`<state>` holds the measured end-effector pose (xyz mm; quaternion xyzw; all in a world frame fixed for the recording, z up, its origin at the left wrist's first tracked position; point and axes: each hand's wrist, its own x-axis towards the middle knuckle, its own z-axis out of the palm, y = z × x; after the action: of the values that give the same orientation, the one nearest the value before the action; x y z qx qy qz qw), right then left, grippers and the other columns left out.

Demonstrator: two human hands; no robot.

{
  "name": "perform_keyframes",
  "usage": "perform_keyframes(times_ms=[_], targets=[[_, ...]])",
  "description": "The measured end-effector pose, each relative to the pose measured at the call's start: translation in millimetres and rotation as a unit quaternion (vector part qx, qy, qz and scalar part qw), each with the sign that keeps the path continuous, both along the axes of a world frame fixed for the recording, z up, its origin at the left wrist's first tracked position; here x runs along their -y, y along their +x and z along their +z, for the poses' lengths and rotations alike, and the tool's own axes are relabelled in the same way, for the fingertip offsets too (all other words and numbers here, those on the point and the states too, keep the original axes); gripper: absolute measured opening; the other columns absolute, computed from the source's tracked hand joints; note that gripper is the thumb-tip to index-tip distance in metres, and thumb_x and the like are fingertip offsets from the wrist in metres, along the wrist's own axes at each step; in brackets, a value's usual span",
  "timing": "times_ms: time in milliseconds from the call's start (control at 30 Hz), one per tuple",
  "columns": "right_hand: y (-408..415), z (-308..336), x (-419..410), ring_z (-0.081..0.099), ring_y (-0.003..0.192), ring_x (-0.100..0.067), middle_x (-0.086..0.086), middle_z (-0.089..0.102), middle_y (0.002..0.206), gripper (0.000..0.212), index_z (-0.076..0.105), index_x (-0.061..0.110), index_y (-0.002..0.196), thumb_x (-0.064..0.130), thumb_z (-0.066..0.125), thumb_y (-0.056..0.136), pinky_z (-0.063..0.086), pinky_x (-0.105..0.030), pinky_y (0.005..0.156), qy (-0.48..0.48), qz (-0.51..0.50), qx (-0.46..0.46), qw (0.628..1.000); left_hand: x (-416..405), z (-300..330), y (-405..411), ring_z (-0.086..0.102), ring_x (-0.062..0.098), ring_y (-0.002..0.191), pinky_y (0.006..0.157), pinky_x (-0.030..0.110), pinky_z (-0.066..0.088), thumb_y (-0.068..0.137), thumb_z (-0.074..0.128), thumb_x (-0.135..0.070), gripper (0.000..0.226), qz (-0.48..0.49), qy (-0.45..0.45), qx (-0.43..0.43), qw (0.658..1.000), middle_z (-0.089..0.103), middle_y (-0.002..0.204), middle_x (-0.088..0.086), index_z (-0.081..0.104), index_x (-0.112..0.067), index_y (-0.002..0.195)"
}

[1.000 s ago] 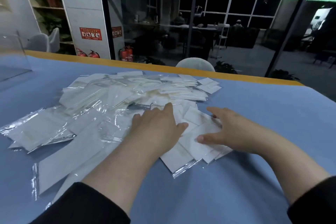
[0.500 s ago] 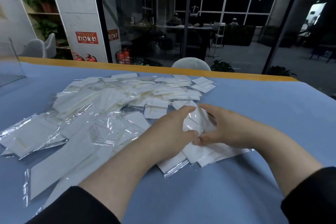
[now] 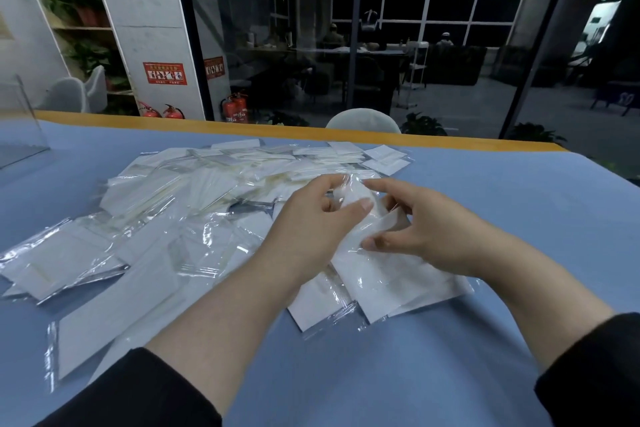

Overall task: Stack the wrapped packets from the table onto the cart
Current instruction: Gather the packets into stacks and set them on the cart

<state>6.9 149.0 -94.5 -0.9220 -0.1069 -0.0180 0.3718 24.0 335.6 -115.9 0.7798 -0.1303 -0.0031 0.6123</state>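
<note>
- Left grip (image 3: 311, 218): fingers and thumb curled, pinching the raised far end of a small bundle of wrapped packets (image 3: 381, 274).
- Right grip (image 3: 419, 229): thumb and fingers pinching the same bundle from the right.
- Bundle's near end rests on the blue desk (image 3: 381, 374).
- Loose packet pile (image 3: 166, 204) spreads left and far of both hands.

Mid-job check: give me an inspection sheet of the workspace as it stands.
Surface: blue table, orange far edge.
Job's things: packets heaped loose on the table; a bunch gathered between both hands; cart not in view.
Clutter: clear stand at far left.
Grippers: left hand and right hand both grip the bunch.
Cables: nothing seen.
Surroundings: glass wall, extinguishers, chair behind the table.
</note>
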Motion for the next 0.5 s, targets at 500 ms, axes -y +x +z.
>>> perform_keyframes(times_ms=[500], targets=[[1, 5, 0, 0.070, 0.077, -0.009, -0.001, 0.077, 0.089, 0.012, 0.072, 0.018, 0.097, 0.011, 0.076, 0.088, 0.053, -0.027, 0.077, 0.186, 0.033, 0.063, 0.980, -7, 22, -7, 0.069, 0.029, 0.083, 0.073, 0.039, 0.059, 0.098, 0.065, -0.019, 0.032, 0.004, -0.130, 0.120, 0.984, 0.071, 0.083, 0.010, 0.051, -0.035, 0.121]])
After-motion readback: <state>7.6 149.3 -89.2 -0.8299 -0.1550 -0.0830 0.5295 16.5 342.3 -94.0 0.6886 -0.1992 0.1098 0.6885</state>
